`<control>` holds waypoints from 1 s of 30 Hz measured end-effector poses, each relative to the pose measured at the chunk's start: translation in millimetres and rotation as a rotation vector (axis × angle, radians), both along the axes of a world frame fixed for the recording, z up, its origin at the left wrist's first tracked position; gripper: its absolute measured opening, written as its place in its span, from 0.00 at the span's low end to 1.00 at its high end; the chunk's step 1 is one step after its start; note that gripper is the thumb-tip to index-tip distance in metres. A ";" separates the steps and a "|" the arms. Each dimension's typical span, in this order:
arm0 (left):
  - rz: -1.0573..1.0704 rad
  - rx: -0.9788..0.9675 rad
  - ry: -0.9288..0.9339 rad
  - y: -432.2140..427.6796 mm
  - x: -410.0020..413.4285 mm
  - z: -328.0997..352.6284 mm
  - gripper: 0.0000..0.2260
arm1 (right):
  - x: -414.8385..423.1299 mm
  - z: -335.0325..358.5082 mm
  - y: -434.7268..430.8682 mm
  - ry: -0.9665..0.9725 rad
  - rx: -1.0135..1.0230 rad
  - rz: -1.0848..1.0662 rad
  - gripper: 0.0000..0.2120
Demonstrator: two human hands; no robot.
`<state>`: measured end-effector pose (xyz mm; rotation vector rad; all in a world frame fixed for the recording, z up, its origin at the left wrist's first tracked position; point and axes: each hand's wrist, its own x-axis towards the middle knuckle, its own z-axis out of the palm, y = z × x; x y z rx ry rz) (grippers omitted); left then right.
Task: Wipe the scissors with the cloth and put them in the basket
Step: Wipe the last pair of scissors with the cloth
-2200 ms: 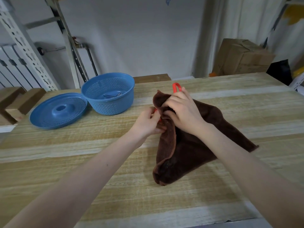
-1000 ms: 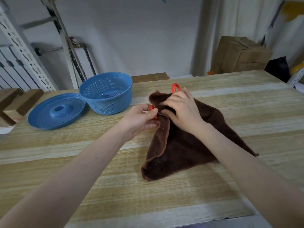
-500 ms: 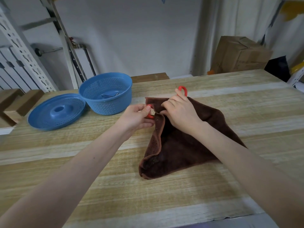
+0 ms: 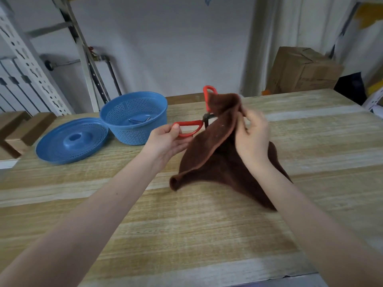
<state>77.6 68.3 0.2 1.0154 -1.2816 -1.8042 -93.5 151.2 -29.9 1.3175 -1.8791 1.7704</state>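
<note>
The scissors (image 4: 189, 123) are held above the table between the two hands, with their red handles spread wide. One loop points left into the left hand, and the other stands up behind the top fold of the cloth. The blades are hidden by the cloth.

The left hand (image 4: 167, 141) grips the left loop, thumb on the loop and fingers curled under it. The right hand (image 4: 251, 139), just right of the scissors, pinches the raised fold of the brown cloth (image 4: 215, 160); its fingers are blurred. The cloth drapes down from that fold, and its lower edges rest on the wooden table (image 4: 186, 235).

Left of the hands and apart from them stands the blue basket (image 4: 132, 135), with something lying in its bottom. A blue perforated lid (image 4: 58, 150) lies just beside it. A cardboard box (image 4: 300, 73) sits beyond the table's far edge.
</note>
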 end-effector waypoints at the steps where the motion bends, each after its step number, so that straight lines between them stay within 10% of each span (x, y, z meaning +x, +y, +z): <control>1: 0.010 0.008 0.029 0.6 -0.7 0.6 0.09 | 0.3 -4.9 5.0 -0.141 -0.012 0.020 0.10; 6: 0.012 -0.017 0.098 9.4 -3.9 -0.4 0.09 | 1.6 -11.7 9.6 -0.875 -0.179 0.028 0.08; 11: -0.050 -0.040 0.110 15.7 -3.1 0.1 0.10 | 9.7 -6.9 8.9 -1.058 -0.031 0.187 0.07; 15: -0.096 -0.042 0.070 20.2 -5.6 -2.8 0.08 | 22.7 -2.3 -0.1 -0.979 0.145 0.404 0.19; 25: -0.357 0.063 -0.171 15.8 4.5 -0.9 0.04 | 23.7 -10.0 5.4 -0.929 0.218 0.507 0.09; 30: -0.449 -0.233 -0.490 22.7 -5.6 0.5 0.10 | 26.3 -9.2 2.0 -0.772 0.306 0.428 0.10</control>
